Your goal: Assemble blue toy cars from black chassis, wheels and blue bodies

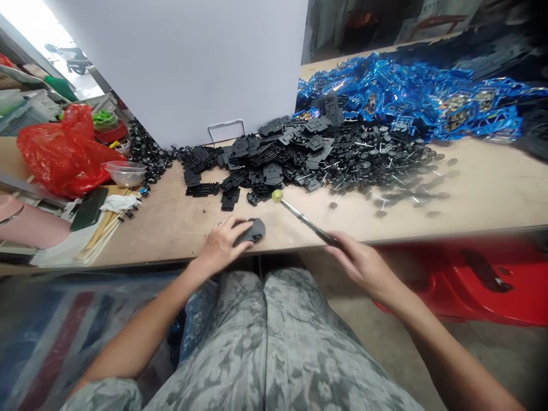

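My left hand (221, 244) grips a dark plastic toy car base (256, 230) against the tabletop, close to the front edge. The thumb and fingers lie around its left side and hide part of it. In my right hand (358, 260) is the dark handle of a small mallet (303, 219) with a metal shaft. Its round yellow head points left, beyond the base and apart from it. Behind both hands spreads a heap of black car bases (261, 157). To its right lies a pile of small wheels on metal axles (368, 157).
Shiny blue plastic car parts (398, 97) are piled at the back right. A white board (192, 63) stands behind the heap. At the left are a red plastic bag (64, 151), a clear bowl (125, 172) and a pink cup (32, 221). A red stool (462, 285) stands below right.
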`<action>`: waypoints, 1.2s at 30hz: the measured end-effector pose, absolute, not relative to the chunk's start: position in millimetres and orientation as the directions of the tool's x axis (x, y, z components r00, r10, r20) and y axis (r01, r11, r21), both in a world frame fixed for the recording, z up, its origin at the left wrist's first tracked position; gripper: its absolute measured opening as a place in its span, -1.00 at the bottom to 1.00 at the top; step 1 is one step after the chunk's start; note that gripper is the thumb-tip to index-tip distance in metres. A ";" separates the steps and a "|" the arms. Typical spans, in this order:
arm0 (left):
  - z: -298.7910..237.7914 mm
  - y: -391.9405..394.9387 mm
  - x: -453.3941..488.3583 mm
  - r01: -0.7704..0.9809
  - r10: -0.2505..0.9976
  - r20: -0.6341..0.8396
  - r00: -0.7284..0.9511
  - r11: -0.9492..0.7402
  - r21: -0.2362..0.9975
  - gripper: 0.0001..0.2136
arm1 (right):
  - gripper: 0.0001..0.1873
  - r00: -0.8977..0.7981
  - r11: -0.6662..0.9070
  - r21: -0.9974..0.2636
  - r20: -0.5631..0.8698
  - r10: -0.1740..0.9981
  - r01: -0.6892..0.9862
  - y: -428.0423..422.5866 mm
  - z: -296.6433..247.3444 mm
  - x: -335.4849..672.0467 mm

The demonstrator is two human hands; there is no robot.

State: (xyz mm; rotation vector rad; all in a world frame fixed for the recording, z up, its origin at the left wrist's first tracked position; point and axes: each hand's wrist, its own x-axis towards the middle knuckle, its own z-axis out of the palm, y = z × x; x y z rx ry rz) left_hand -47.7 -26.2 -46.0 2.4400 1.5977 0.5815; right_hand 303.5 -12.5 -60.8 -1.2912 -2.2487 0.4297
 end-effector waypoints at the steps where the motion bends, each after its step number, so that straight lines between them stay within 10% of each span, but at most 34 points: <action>1: -48.0 -26.1 -49.9 0.837 0.902 0.241 0.359 -0.425 0.346 -0.64 | -0.64 -0.454 0.531 -0.578 0.287 0.843 0.621 -19.9 -61.7 304.1; 12: -50.5 -18.7 -56.3 0.824 0.898 0.257 0.356 -0.432 0.366 -0.79 | -0.45 -0.380 0.518 -0.732 0.371 0.848 0.442 -72.5 -95.9 284.1; 36: -53.4 -19.5 -52.6 0.864 0.920 0.283 0.271 -0.362 0.350 -0.55 | -0.42 -0.434 0.594 -0.664 0.417 0.799 0.455 -54.3 -80.4 263.6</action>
